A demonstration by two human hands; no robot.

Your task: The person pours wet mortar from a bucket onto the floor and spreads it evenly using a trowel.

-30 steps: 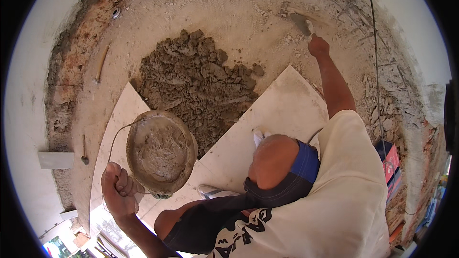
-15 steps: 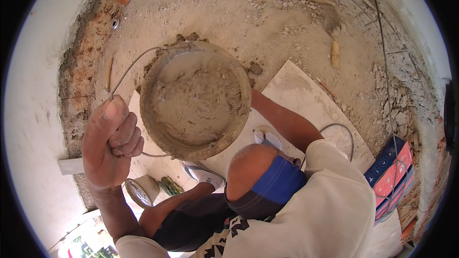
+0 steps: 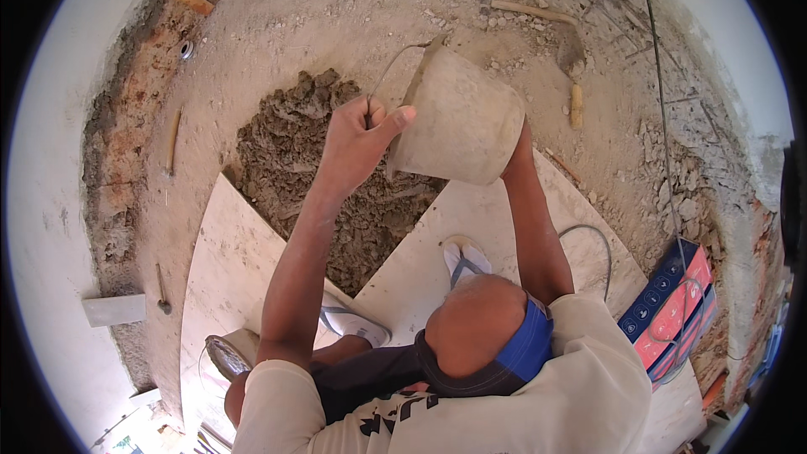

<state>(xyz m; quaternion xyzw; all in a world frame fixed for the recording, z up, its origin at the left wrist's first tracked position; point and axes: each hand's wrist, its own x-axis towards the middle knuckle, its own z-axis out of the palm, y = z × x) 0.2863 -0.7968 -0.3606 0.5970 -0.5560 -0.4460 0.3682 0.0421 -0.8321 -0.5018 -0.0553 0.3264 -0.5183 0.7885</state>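
Note:
A mud-coated bucket (image 3: pixel 462 118) is tipped on its side in the air, its mouth toward the left and its base toward the right. My left hand (image 3: pixel 357 139) is closed round its wire handle (image 3: pixel 385 74), with the thumb against the rim. Behind the base, my right hand (image 3: pixel 514 155) supports the bucket; its fingers are hidden. Below and left of the mouth, a heap of wet brown mortar (image 3: pixel 282 147) spreads over the ground and between two pale boards (image 3: pixel 231 240). The bucket's inside cannot be seen.
A hammer (image 3: pixel 530 10) and a trowel (image 3: pixel 572 59) lie on the rubble-strewn ground ahead. A small bucket (image 3: pixel 231 353) stands near my left knee. At right sits a red and blue box (image 3: pixel 672 311) with a cable over it. A broken wall edge runs along the left.
The bucket, upright and filled with mortar before, has been lifted right and tipped over. My left hand has moved right with the handle. The mortar heap now shows where the bucket was.

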